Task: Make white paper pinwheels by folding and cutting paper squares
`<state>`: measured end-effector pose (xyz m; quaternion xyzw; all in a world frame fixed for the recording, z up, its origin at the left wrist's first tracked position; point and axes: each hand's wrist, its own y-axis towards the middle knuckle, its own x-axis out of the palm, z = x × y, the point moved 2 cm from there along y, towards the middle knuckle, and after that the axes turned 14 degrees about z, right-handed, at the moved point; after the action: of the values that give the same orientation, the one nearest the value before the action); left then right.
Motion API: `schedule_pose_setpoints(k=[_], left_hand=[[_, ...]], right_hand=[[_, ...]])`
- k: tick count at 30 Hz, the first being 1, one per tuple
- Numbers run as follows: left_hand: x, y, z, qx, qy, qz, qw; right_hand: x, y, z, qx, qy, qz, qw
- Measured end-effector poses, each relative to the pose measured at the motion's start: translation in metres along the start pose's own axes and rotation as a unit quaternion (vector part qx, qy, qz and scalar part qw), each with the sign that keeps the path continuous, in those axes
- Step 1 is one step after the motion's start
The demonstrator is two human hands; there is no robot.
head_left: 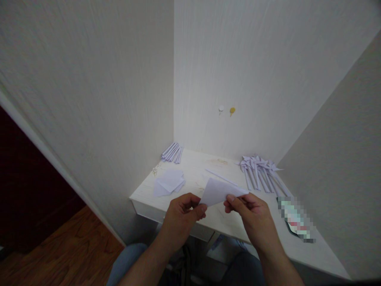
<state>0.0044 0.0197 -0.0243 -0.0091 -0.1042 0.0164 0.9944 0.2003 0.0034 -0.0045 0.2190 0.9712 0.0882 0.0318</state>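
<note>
White desk top (208, 222) fills a narrow alcove, head view only: walls close on the left, back and right, front edge free and running toward the viewer, with wood floor (59, 254) open at lower left. Bare patch of desk sits mid-surface, between the piles. Left hand (181, 216) is curled, thumb and forefinger pinched on the lower left corner of a folded white paper (218, 191). Right hand (251, 216) is also curled, fingertips (232, 198) gripping the paper's lower right edge. Paper is held up off the desk, over its front half, between both hands, roughly triangular, point at the right. Loose paper sheets (169, 182) lie flat at desk left, near that edge. Bundle of rolled paper sticks (172, 152) rests at the back left corner against the wall. Bigger pile of folded paper sticks (262, 172) lies at back right, ends fanned. One thin paper strip (222, 177) lies just behind the held paper. Pixelated object (296, 219) sits at the right, close to the wall. Two small pins (226, 110) on the back wall.
</note>
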Motion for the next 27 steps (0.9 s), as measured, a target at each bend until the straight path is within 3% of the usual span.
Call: schedule_pose_setpoints(k=[11,27], left_hand=[[-0.005,-0.004,0.002,0.017,0.044,0.043,0.998],[-0.022,0.009,0.009,0.025,0.022,0.034,0.999]], right_hand=[[-0.015,0.007,0.006,-0.006,-0.004,-0.03,1.0],[-0.025,0.005,0.01,-0.036,-0.111,-0.075,0.99]])
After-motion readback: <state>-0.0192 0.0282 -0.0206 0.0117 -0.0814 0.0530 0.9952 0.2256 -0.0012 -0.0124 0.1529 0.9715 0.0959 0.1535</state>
